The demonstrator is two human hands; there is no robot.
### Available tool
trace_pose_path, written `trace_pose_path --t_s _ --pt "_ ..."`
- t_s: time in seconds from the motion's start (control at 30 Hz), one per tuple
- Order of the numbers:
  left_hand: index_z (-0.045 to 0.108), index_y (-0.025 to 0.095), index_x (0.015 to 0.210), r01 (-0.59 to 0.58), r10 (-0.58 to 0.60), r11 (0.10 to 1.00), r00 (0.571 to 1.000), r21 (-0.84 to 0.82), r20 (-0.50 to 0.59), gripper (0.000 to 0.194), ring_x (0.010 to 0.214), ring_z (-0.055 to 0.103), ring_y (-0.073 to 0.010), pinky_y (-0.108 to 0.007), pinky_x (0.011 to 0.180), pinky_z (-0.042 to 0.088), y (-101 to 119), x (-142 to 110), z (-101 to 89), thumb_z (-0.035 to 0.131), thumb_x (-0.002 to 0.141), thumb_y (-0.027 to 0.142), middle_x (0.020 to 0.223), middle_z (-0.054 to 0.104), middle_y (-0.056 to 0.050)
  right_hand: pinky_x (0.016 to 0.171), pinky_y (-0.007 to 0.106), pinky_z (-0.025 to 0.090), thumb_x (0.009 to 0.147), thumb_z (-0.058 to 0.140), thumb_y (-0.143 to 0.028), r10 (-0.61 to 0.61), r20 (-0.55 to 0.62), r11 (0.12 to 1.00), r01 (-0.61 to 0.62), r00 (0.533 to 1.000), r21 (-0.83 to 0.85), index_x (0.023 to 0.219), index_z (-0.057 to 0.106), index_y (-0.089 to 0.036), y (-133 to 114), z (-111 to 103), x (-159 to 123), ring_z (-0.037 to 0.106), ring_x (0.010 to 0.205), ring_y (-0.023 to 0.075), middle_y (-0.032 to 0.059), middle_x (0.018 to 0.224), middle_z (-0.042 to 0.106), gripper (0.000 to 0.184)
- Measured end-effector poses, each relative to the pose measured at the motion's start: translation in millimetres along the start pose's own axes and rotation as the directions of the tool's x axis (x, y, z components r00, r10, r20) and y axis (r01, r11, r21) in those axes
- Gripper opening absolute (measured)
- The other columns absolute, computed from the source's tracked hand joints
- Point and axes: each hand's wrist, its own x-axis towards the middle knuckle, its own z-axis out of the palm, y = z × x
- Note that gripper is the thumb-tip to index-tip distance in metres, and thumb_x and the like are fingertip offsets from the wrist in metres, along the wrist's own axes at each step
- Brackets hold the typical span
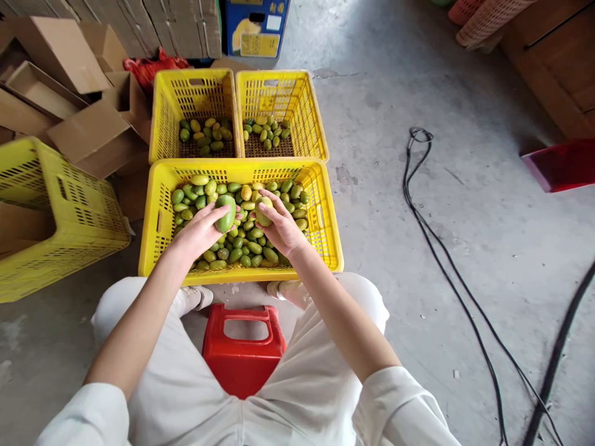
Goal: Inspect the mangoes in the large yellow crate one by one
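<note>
My left hand [203, 227] is closed around a large green mango [225, 214], its thumb lying across the fruit. In my right hand [281, 227] is a smaller, yellowish-green mango [264, 211], gripped between thumb and fingers. Both hands are close together above a wide yellow crate [332, 235]. Many green and yellow-green mangoes [255, 248] lie loose in that crate below them. Behind it stand two more yellow crates, the left one [162, 118] and the right one [316, 118], each with a smaller heap of mangoes on its bottom.
A red plastic stool [244, 365] is between my legs. Cardboard boxes [88, 130] pile up at the left behind another yellow crate [79, 198]. A blue carton [255, 28] stands at the back. Black cables [432, 241] run over the concrete floor [372, 204] at right.
</note>
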Motion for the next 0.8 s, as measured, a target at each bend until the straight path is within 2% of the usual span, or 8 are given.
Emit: trace_pose_path --t_s 0.07,0.13,0.27,0.4,0.5,0.6,0.7,0.8 --pt "0.08 0.022 0.124 -0.011 0.011 1.0 1.0 -0.003 0.027 0.027 0.126 0.075 -0.0264 -0.042 0.114 0.058 0 -2 1.6 0.079 0.097 0.019 0.126 0.081 -0.008 0.077 0.027 0.058 0.084 0.092 -0.043 0.022 -0.012 1.0 -0.022 1.0 -0.007 0.119 0.07 -0.034 2 0 1 0.076 0.094 0.0177 -0.0045 0.1 0.077 0.043" --pt "0.079 0.023 0.128 -0.002 0.003 1.0 0.999 -0.021 0.053 0.031 0.122 0.076 -0.0254 -0.042 0.113 0.06 0 -2 2.1 0.08 0.097 0.02 0.12 0.081 -0.008 0.075 0.028 0.057 0.093 0.082 -0.054 0.061 -0.011 0.998 -0.061 0.998 -0.02 0.111 0.068 -0.031 4 -1 4 0.076 0.098 0.0204 -0.0014 0.101 0.081 0.033" --pt "0.078 0.02 0.119 0.017 -0.017 1.0 0.998 -0.015 0.061 0.022 0.112 0.078 -0.0233 -0.045 0.112 0.063 -1 -1 -2.0 0.083 0.098 0.025 0.108 0.082 -0.008 0.066 0.028 0.054 0.101 0.069 -0.059 0.095 -0.052 0.995 -0.097 0.994 -0.027 0.104 0.067 -0.028 11 -5 11 0.072 0.098 0.0218 0.0021 0.102 0.082 0.031" --pt "0.076 0.022 0.118 0.01 -0.01 1.0 1.0 0.001 0.015 0.017 0.121 0.077 -0.0249 -0.047 0.108 0.064 -4 1 -5.6 0.076 0.105 0.032 0.121 0.084 -0.01 0.066 0.028 0.059 0.097 0.075 -0.052 0.085 -0.084 0.996 -0.085 0.993 0.004 0.11 0.067 -0.03 11 -7 13 0.075 0.095 0.0213 0.0009 0.103 0.077 0.026" --pt "0.074 0.022 0.122 0.039 -0.039 0.999 0.999 0.005 0.027 0.021 0.13 0.075 -0.0294 -0.046 0.105 0.063 -3 1 -4.4 0.072 0.106 0.035 0.13 0.083 -0.014 0.065 0.03 0.063 0.094 0.079 -0.053 0.083 -0.021 0.996 -0.083 0.996 -0.012 0.125 0.068 -0.034 7 -5 8 0.079 0.091 0.0214 0.001 0.108 0.078 0.038" --pt "0.075 0.021 0.12 0.056 -0.055 0.998 0.998 -0.026 0.029 0.023 0.128 0.075 -0.0315 -0.044 0.104 0.062 -1 1 -0.3 0.073 0.104 0.037 0.126 0.082 -0.014 0.068 0.031 0.066 0.092 0.081 -0.059 0.103 0.025 0.994 -0.102 0.994 -0.035 0.126 0.069 -0.033 3 0 2 0.079 0.086 0.0204 0.0017 0.105 0.079 0.044" --pt "0.076 0.021 0.113 0.041 -0.041 0.999 0.999 -0.016 0.008 0.017 0.106 0.077 -0.0239 -0.037 0.096 0.062 0 0 3.3 0.079 0.1 0.03 0.107 0.08 -0.008 0.073 0.032 0.068 0.085 0.089 -0.057 0.108 0.02 0.992 -0.106 0.994 -0.069 0.121 0.068 -0.032 0 4 -1 0.077 0.081 0.0187 -0.0002 0.098 0.077 0.049" --pt "0.074 0.02 0.105 0.003 -0.003 1.0 1.0 0.031 0.018 0.022 0.081 0.069 -0.0131 -0.029 0.084 0.059 1 -2 4.0 0.088 0.088 0.016 0.091 0.072 0.0 0.072 0.03 0.066 0.076 0.097 -0.05 0.099 -0.007 0.992 -0.099 0.995 -0.084 0.115 0.064 -0.031 0 6 -3 0.074 0.076 0.0158 -0.0028 0.096 0.076 0.055"
